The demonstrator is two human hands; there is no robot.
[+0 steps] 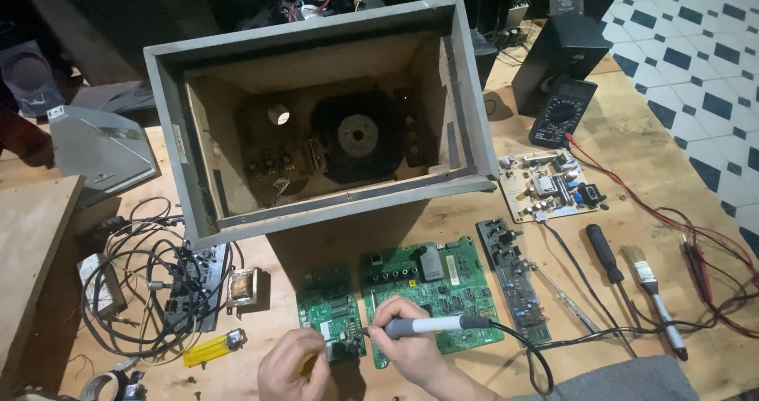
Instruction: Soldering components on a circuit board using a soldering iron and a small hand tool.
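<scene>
My right hand (pixel 405 344) grips a soldering iron (pixel 439 324) with a pale handle and a black cord, its tip pointing left at a small green circuit board (pixel 326 312). My left hand (pixel 294 365) is curled at the near edge of that small board, pinching something small and yellowish that I cannot make out. A larger green circuit board (pixel 439 278) lies just right of the small one, under my right hand.
An open grey speaker box (pixel 316 116) with a round driver inside stands behind the boards. A tangle of black wires (pixel 150 282), a transformer and a yellow lighter (pixel 213 347) lie left. A multimeter (pixel 561 110), a white board, a screwdriver (pixel 605 255) and a brush (pixel 652 290) lie right.
</scene>
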